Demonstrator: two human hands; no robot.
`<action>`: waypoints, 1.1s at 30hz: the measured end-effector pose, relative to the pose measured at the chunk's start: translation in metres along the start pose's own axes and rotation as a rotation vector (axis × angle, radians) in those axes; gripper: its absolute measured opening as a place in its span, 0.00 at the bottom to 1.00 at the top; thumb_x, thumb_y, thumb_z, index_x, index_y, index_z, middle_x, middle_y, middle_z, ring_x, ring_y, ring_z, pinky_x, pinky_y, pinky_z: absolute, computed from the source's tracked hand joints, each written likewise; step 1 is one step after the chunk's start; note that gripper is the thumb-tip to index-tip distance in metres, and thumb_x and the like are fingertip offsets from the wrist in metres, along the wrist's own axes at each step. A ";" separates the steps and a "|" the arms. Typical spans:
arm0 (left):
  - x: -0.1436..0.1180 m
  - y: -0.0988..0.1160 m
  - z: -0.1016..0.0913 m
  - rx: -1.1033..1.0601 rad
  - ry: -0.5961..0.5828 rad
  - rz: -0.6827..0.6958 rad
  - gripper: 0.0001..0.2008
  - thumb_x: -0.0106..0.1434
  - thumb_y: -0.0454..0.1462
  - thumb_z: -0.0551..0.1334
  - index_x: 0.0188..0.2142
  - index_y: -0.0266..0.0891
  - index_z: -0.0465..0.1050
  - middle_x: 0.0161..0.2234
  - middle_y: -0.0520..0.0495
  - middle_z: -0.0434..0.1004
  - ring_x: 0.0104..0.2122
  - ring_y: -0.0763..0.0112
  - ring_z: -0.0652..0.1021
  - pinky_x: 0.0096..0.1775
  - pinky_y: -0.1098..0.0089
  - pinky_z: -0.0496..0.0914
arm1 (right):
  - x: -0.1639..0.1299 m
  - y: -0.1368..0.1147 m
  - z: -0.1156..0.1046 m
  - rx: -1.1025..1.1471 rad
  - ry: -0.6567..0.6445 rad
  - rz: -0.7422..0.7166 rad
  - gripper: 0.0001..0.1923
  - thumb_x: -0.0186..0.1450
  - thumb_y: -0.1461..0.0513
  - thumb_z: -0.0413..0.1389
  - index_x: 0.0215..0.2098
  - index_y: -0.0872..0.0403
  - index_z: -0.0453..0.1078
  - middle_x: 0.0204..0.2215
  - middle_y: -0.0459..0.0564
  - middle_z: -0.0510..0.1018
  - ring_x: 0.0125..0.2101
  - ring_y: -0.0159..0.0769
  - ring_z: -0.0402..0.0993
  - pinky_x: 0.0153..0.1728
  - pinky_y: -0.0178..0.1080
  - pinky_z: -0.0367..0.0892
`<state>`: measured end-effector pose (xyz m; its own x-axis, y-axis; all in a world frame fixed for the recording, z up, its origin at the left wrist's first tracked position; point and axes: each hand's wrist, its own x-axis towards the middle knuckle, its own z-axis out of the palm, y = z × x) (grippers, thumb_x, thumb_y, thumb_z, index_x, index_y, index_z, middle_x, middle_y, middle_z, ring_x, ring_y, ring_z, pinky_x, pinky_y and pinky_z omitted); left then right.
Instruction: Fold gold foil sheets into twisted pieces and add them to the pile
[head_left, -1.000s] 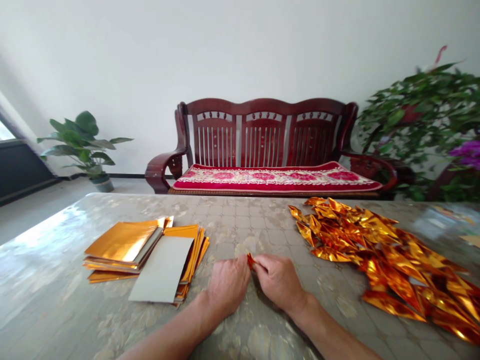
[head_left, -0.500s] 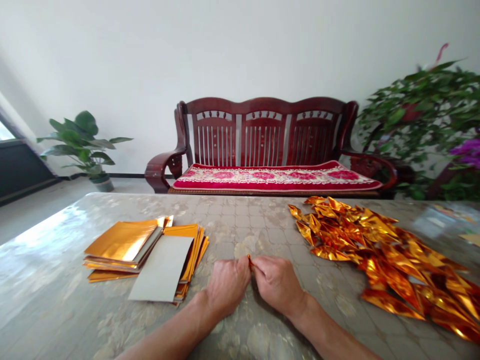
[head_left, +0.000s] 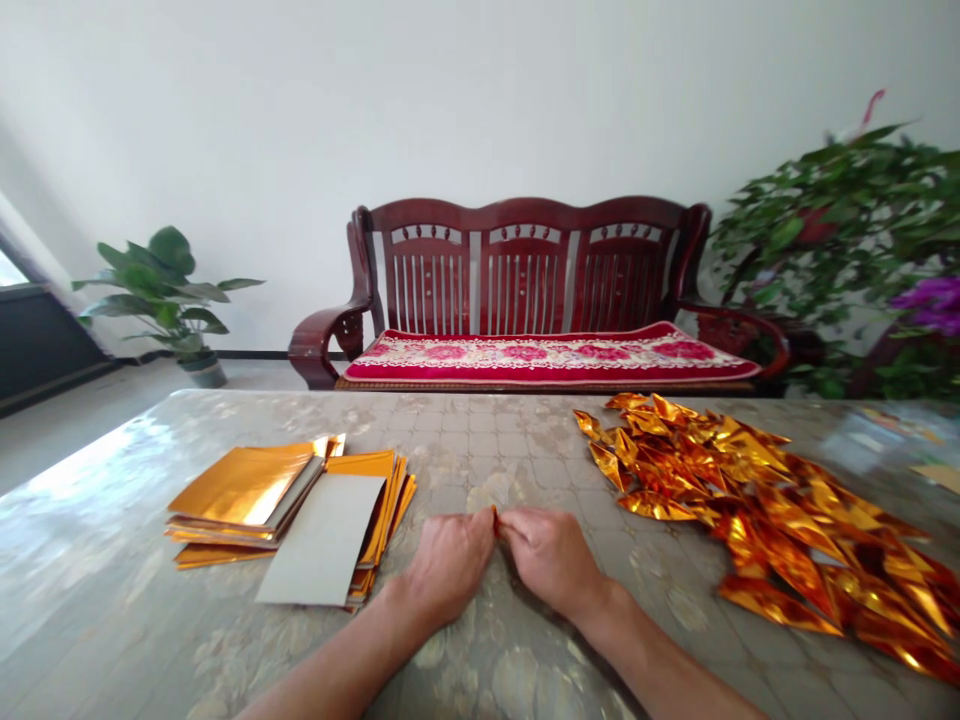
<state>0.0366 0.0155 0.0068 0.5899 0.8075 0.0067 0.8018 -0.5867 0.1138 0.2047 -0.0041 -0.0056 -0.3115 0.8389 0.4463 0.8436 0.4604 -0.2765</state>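
Close together over the table's middle, my left hand (head_left: 452, 562) and my right hand (head_left: 551, 555) are both closed on one small piece of gold foil paper (head_left: 496, 517). Only a thin sliver of it shows between the thumbs; the fingers hide the rest. Left of my hands lie two stacks of gold foil paper sheets (head_left: 236, 485), with a sheet grey side up (head_left: 324, 540) on the nearer stack. To the right spreads a heap of folded gold foil pieces (head_left: 750, 500), pointed at their ends.
A patterned cover lies over the table (head_left: 480, 440). At its far right is a clear plastic bag (head_left: 862, 440). Beyond the table stands a dark red wooden bench (head_left: 525, 270) with a red floral cushion (head_left: 555, 355). Potted plants (head_left: 169, 290) flank the bench.
Both hands keep their hold on the foil paper and have hardly moved. The whole view has shifted very slightly; the stacks and heap lie as before.
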 end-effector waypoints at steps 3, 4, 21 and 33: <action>0.003 -0.004 -0.002 -0.020 0.019 -0.060 0.14 0.72 0.35 0.45 0.40 0.39 0.68 0.32 0.44 0.80 0.33 0.63 0.81 0.32 0.70 0.68 | 0.004 0.011 -0.002 0.024 -0.037 0.099 0.10 0.65 0.66 0.55 0.33 0.49 0.78 0.30 0.45 0.84 0.31 0.33 0.79 0.31 0.31 0.63; 0.004 -0.005 -0.002 -0.019 0.021 -0.073 0.14 0.72 0.35 0.45 0.39 0.39 0.69 0.32 0.44 0.80 0.33 0.63 0.81 0.32 0.71 0.67 | 0.005 0.014 -0.003 0.016 -0.048 0.121 0.10 0.65 0.65 0.56 0.35 0.48 0.79 0.32 0.44 0.84 0.32 0.34 0.80 0.32 0.32 0.64; 0.005 -0.014 0.003 -0.005 0.171 -0.111 0.15 0.72 0.37 0.48 0.34 0.42 0.71 0.33 0.48 0.75 0.32 0.64 0.78 0.32 0.69 0.67 | 0.007 0.026 -0.011 -0.035 0.142 -0.198 0.08 0.69 0.66 0.53 0.38 0.50 0.74 0.36 0.48 0.76 0.35 0.35 0.72 0.36 0.35 0.64; 0.002 -0.026 0.006 -0.249 0.432 0.177 0.10 0.70 0.33 0.53 0.42 0.44 0.72 0.44 0.47 0.71 0.39 0.70 0.75 0.41 0.71 0.69 | 0.004 0.035 -0.008 0.013 0.077 -0.153 0.11 0.71 0.66 0.50 0.36 0.52 0.74 0.31 0.47 0.74 0.32 0.32 0.71 0.33 0.32 0.62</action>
<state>0.0174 0.0325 -0.0023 0.5784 0.6803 0.4502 0.6157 -0.7261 0.3062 0.2367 0.0133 -0.0070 -0.4009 0.7341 0.5481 0.7828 0.5853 -0.2114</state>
